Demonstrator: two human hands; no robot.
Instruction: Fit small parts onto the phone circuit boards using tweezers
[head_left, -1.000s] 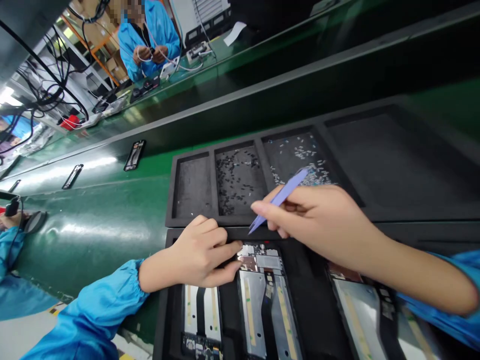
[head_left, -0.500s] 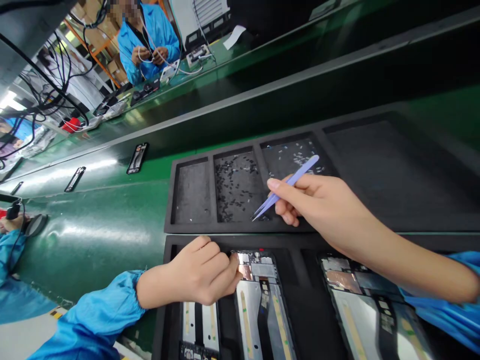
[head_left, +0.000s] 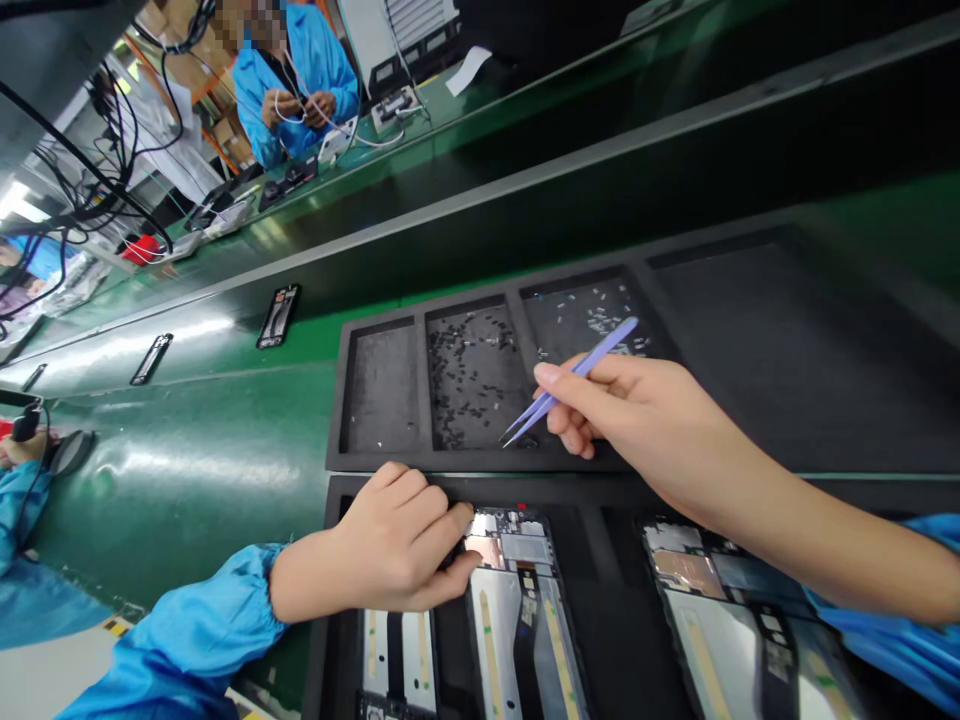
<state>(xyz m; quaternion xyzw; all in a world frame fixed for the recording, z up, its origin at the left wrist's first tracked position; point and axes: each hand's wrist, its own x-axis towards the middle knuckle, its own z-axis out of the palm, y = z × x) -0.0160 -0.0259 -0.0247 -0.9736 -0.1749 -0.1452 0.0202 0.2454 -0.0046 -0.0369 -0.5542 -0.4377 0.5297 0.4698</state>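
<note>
Purple tweezers [head_left: 583,374] are pinched in my right hand [head_left: 622,405]. Their dark tips are slightly apart over the lower edge of a compartment holding many tiny black pieces [head_left: 469,375]. At the top left corner of an opened phone [head_left: 517,600], my left hand [head_left: 401,545] rests with its thumb and index finger parted and the other fingers curled. A copper patch, silver plates and a black flex strip show inside that phone. My left hand partly hides another opened phone [head_left: 400,655], and a third phone [head_left: 720,610] lies under my right forearm.
A black foam parts tray [head_left: 379,460] with several compartments lies behind the black phone tray [head_left: 321,640]. Small silvery pieces [head_left: 600,320] fill part of one compartment. Phone frames [head_left: 278,316] sit along the green bench [head_left: 202,450]. Across the line, a person in blue [head_left: 300,80] handles a white cable.
The thumb and index finger of my left hand have parted at the phone's corner. My right hand and the tweezers have shifted down very slightly.
</note>
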